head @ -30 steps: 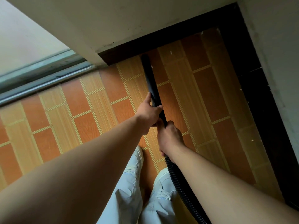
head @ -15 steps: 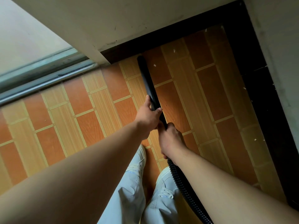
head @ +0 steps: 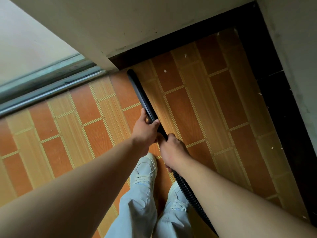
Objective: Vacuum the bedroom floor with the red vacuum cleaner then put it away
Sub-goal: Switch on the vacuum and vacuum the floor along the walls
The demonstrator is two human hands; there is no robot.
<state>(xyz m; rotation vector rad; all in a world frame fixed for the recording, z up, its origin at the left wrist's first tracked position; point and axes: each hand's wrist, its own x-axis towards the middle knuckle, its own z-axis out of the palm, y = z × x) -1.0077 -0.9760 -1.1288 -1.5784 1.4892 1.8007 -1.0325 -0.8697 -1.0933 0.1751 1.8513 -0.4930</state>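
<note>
A black vacuum wand [head: 139, 92] slants across the orange and tan tiled floor [head: 197, 109], its tip near the wall corner at the dark skirting. My left hand [head: 145, 129] grips the wand partway along. Just behind it, my right hand [head: 173, 150] grips the wand's rear end where the ribbed black hose [head: 190, 196] begins. The hose runs back under my right forearm. The red vacuum body is out of view.
A pale wall [head: 137, 23] with a dark skirting strip [head: 283, 100] frames the floor at the top and right. A sliding door track [head: 48, 90] runs along the left. Small white specks [head: 165, 70] lie on the tiles. My white shoes [head: 145, 170] stand below the hands.
The wand's tip has swung left along the floor, away from the skirting toward the wall corner by the door track. Both hands keep their hold.
</note>
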